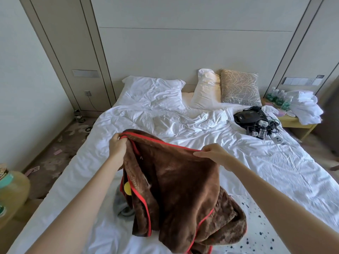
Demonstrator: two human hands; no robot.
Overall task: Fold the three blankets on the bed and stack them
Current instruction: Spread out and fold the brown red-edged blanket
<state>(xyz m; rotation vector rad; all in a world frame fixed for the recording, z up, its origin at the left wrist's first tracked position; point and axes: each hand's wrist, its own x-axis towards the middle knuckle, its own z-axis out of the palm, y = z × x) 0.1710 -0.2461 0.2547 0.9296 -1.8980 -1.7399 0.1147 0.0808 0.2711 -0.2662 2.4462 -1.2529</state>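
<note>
Left hand point(118, 146) and right hand point(214, 155) each grip the red top edge of the brown blanket point(179, 180), held up between them with its bulk bunched below on the bed point(266, 162); I fear mismatched corners will twist the fold.

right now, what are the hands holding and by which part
The brown blanket, by its red-trimmed upper edge: the left hand grips a bunched end of it, the right hand pinches the edge further along.

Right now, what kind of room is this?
Most likely a hotel bedroom: a wide bed with white sheets, pillows at the head wall, and water bottles beside stacked white towels on the bedside table.
</note>
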